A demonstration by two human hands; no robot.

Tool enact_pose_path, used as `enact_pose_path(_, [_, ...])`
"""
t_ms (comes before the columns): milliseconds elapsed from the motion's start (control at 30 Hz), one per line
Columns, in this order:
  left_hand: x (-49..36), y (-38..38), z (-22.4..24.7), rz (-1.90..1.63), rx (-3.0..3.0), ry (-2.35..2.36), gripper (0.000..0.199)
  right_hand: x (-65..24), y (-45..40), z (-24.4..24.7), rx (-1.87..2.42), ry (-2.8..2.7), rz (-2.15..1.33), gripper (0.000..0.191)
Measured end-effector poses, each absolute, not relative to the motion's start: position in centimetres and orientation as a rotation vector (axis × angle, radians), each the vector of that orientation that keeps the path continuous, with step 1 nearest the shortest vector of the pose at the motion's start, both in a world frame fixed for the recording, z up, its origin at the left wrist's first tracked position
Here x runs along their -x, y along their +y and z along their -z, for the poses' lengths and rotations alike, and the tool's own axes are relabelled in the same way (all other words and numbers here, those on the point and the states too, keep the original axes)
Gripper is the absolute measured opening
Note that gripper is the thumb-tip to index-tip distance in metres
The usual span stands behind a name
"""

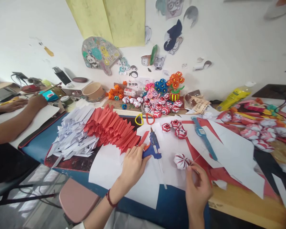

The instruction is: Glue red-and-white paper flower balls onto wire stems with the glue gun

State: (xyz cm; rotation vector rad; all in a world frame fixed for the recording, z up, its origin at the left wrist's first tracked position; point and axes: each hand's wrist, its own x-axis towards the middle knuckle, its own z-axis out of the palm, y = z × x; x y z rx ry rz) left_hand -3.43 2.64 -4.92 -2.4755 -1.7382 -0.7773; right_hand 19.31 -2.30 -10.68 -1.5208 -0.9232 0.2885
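Note:
My left hand (132, 165) grips the handle of a blue glue gun (153, 147) that lies on white paper (124, 178). My right hand (197, 187) pinches a thin stick that carries a red-and-white folded paper ball (181, 161), just right of the glue gun. Three similar paper balls (175, 127) lie a little farther back. A fan-like pile of folded red paper strips (112, 127) sits left of the glue gun, with a pile of white strips (72, 135) beside it.
Yellow-handled scissors (143, 119), a blue ruler (204, 137), more paper balls (157, 106), paper flower pots (175, 84) and a tape roll (93, 91) crowd the table. Another person's arms (14, 117) rest at the left. A pink stool (77, 200) stands below the table edge.

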Motion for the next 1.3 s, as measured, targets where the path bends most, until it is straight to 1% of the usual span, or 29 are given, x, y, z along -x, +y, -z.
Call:
enact_pose_path(333, [2.1, 5.8, 5.0, 0.72, 2.191, -1.875, 0.033, -19.4, -2.3, 10.6, 1.525, -0.94, -0.266, 0.021])
enact_pose_path(567, [1.9, 4.1, 5.7, 0.654, 2.231, -1.757, 0.037, -19.4, -2.3, 10.8, 1.52, -0.923, -0.269, 0.021])
enact_pose_path(700, [2.3, 2.8, 6.2, 0.655, 2.248, -1.754, 0.036, -19.3, -2.3, 10.9, 1.507, -0.914, -0.293, 0.021])
enact_pose_path(1000, [2.2, 1.5, 6.7, 0.727, 2.335, -1.688, 0.035, -19.3, -2.3, 10.9, 1.511, -0.883, -0.314, 0.023])
enact_pose_path(1300, [4.1, -0.8, 7.2, 0.969, 2.379, -1.686, 0.037, -19.5, -1.9, 9.8, 1.451, -0.967, -0.24, 0.013])
